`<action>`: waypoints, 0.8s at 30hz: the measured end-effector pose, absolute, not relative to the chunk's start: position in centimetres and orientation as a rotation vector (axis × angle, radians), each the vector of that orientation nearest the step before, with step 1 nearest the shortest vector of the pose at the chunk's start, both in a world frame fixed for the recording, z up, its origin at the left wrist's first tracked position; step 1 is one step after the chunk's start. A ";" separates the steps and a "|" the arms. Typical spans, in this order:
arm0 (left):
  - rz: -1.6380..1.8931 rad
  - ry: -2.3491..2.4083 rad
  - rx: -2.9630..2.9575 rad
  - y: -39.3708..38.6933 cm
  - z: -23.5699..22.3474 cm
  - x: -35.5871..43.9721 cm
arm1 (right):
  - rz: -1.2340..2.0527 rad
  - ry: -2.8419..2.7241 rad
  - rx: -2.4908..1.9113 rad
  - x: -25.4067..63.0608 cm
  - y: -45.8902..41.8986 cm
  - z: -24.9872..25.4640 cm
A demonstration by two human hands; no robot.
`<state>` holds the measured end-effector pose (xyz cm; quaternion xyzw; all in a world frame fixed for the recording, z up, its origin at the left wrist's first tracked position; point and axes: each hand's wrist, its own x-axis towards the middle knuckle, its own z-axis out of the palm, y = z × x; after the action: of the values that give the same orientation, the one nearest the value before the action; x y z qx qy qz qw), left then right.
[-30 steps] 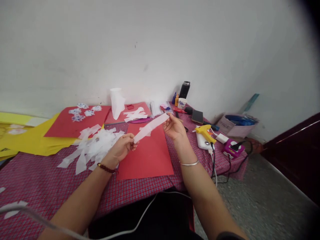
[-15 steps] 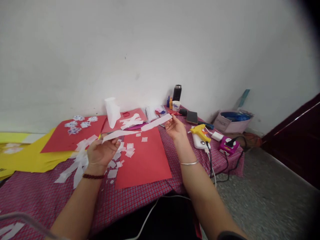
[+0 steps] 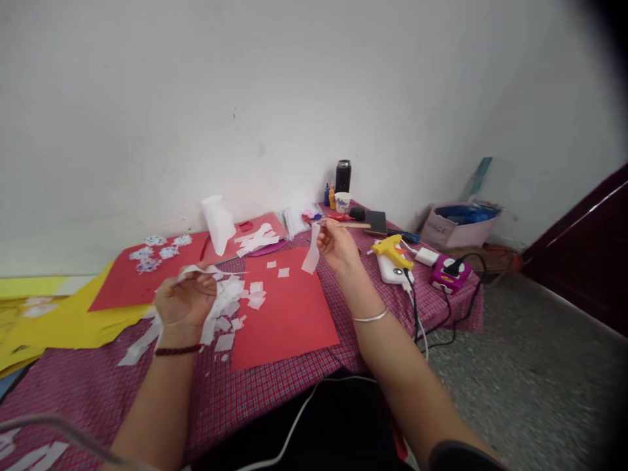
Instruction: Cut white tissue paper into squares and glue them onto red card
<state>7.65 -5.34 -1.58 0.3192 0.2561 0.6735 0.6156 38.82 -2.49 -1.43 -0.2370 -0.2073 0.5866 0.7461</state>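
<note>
My left hand [image 3: 185,302], fingers curled, holds a narrow white paper strip [image 3: 216,271] above the left side of the table. My right hand [image 3: 338,247] pinches a shorter white paper strip [image 3: 311,252], which hangs down over the far right corner of a red paper sheet [image 3: 289,314]. A thin tan stick-like thing [image 3: 356,226] shows beside the right fingertips; I cannot tell whether they hold it. Small white paper squares [image 3: 283,272] lie on the red sheet. A heap of white scraps [image 3: 228,294] lies next to my left hand.
Blue-and-white paper flowers [image 3: 156,241] sit on another red sheet [image 3: 115,288]. A white paper roll [image 3: 218,226] stands against the wall. To the right are a yellow glue gun [image 3: 392,250], a white power bank [image 3: 391,269], a purple socket block [image 3: 449,275] with cables, and a black bottle [image 3: 343,175].
The two strip ends, close together before, are now well apart. My left hand has moved left and lower; the strip in my right hand has swung from slanting to hanging down.
</note>
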 end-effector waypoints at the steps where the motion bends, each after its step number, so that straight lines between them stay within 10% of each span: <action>1: 1.510 0.591 0.739 -5.6 -1.6 8.4 | 1.302 -0.552 -0.556 37.9 -2.7 -1.6; 11: 0.804 0.661 1.274 -8.0 -3.8 14.2 | 1.507 -1.333 -0.635 31.8 -5.8 -2.7; 24: 1.044 0.872 1.301 -7.3 -0.1 9.9 | 1.268 -1.209 -0.665 32.7 -5.0 -3.1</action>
<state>9.87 -7.33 -0.05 0.5587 0.3745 0.4483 0.5887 32.70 -4.96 -3.14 -0.2860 -0.5198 0.5451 0.5923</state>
